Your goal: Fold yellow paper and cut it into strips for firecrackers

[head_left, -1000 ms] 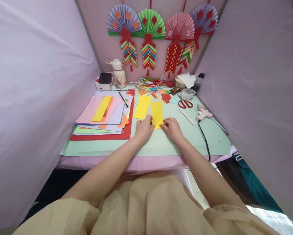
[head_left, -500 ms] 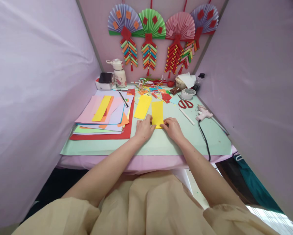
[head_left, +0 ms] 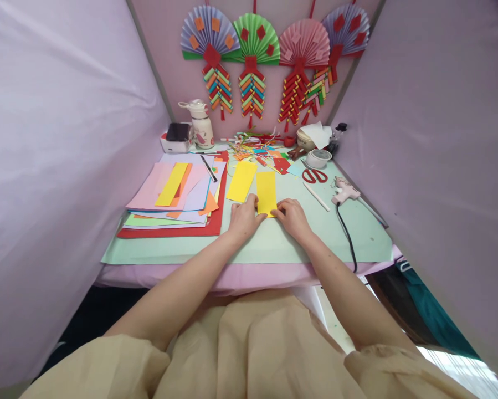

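A yellow paper strip lies lengthwise in front of me on the pale green tabletop sheet. My left hand is closed at its lower left corner, thumb and fingers on the paper. At the lower right corner my right hand pinches the edge with curled fingers. Between the two thumbs runs the strip's near edge, flat or slightly folded; which one, I cannot tell. A second yellow paper piece rests slightly tilted just beyond my left hand.
At left, coloured paper sheets are stacked, a cutter knife on top. Red-handled scissors, a white pen-like stick and a glue gun with a black cord lie right. Paper scraps and a bottle stand behind.
The whole view has shifted very slightly. Both hands stay at the lower corners of the yellow strip, with little visible motion.
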The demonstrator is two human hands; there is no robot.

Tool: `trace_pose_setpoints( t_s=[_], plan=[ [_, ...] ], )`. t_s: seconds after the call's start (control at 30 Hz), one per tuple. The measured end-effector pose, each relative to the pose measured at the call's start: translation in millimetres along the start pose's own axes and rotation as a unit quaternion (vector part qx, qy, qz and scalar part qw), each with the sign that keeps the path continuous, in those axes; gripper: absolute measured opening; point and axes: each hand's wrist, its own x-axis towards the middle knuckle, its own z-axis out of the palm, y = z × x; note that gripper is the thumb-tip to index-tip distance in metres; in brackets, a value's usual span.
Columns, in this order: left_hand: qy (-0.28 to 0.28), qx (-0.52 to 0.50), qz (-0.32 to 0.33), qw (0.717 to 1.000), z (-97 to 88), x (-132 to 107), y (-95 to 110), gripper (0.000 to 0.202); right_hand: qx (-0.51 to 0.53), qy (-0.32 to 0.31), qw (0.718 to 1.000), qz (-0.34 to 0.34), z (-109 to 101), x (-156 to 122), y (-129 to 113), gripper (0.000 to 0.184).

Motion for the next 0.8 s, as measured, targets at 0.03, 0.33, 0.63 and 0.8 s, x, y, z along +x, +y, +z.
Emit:
trace_pose_setpoints(
  t_s=[0.03, 0.33, 0.63, 0.8],
  plan=[
    [0.0, 0.001, 0.0, 1.0, -0.1, -0.1, 0.2, 0.037, -0.001, 0.001, 1.0, -0.001, 0.0, 0.0, -0.1, 0.023],
    [0.004, 0.008, 0.008, 1.0, 1.5, 0.3, -0.8, 0.036, 0.003, 0.002, 1.0, -0.005, 2.9, 0.6, 4.1, 0.022],
    [0.001, 0.012, 0.011, 1.0, 0.7, 0.3, 0.1, 0.036, 0.002, 0.003, 1.0, -0.004, 1.6, 0.0, 1.9, 0.023],
    [-0.006, 0.018, -0.004, 1.0, -0.8, 0.3, 3.0, 0.034, 0.001, 0.003, 1.0, -0.005, 2.1, 0.1, 2.9, 0.022]
  ],
)
